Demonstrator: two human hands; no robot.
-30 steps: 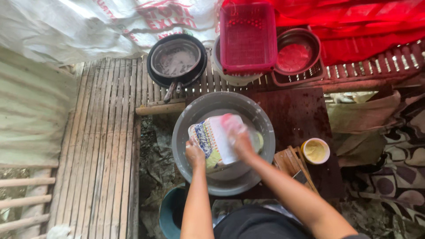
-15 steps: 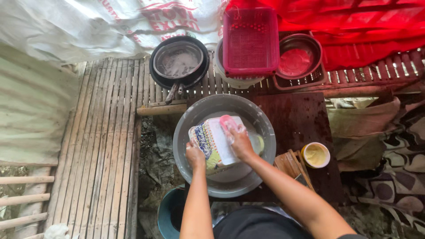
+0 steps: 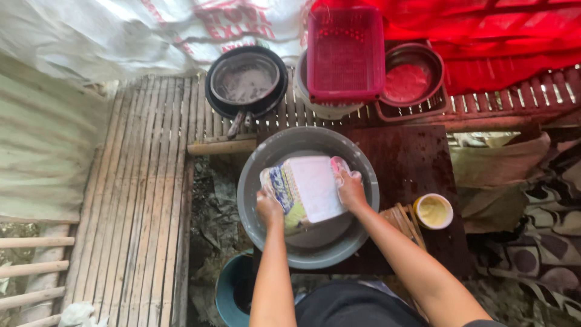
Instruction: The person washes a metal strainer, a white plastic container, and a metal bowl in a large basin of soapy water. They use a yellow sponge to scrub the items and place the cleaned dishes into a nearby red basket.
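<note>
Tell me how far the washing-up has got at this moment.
Done: hard to tell; the red basket at the back shows nothing stacked inside that I can make out. In hand: the left hand steadies a white rectangular board with a patterned edge over the grey basin while the right hand rubs it with a pad. Left: a dark pan holding cloudy residue and a round bowl wait behind.

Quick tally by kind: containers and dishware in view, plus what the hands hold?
Basins: 1, grey basin
Pans: 1, black pan
Bowls: 1, metal bowl
Baskets: 1, red basket
Cups: 1, yellow cup
Buckets: 1, teal bucket
Held: 1, white tray, left hand, right hand
Total: 7
</note>
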